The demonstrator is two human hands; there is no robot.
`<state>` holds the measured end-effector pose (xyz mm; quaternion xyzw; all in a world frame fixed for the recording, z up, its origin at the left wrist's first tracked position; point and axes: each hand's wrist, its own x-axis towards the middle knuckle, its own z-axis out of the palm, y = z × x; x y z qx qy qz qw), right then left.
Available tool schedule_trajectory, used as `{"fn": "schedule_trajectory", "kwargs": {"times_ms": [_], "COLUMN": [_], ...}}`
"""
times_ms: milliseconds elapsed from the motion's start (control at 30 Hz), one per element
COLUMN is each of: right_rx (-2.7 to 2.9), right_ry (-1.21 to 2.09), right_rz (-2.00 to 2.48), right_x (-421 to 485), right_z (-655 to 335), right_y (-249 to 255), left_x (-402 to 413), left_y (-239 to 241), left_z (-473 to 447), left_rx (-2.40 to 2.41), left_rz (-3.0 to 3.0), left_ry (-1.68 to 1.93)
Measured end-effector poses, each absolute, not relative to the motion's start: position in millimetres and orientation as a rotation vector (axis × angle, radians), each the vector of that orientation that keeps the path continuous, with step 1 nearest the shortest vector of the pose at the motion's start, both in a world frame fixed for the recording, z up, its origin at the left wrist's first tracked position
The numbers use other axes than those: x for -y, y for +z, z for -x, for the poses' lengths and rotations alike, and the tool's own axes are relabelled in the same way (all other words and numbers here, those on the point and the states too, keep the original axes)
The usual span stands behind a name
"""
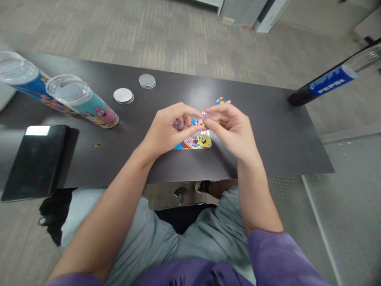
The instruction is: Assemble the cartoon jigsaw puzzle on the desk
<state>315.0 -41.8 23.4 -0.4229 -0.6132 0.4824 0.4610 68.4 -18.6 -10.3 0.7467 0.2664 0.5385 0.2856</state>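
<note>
My left hand (168,129) and my right hand (233,129) meet above the middle of the dark table. Between their thumbs and fingertips they pinch a small colourful jigsaw puzzle piece (199,122); whether it is one piece or a few joined is hard to tell. Just below lies a partly joined jigsaw puzzle (204,140) with a yellow cartoon face at its right corner. My hands cover its upper and left parts. Beyond my right hand, several loose puzzle pieces (222,101) are heaped together.
Two clear-topped cartoon tubes (97,111) stand at the left, near a black tablet (35,159). Two round lids (123,95) lie toward the back. A Pepsi bottle (330,81) stands at the right end of the table (282,139).
</note>
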Motion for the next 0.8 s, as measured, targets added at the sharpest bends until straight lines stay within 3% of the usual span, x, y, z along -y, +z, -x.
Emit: {"fn": "schedule_trajectory", "kwargs": {"times_ms": [800], "right_rx": [1.652], "right_ry": [1.203], "right_rz": [1.116], "right_x": [40], "right_z": [-330], "right_y": [14], "left_x": [21], "left_y": [1], "left_z": [-54], "left_rx": [-1.026], "left_rz": [-2.056], "left_ry": [1.106]}}
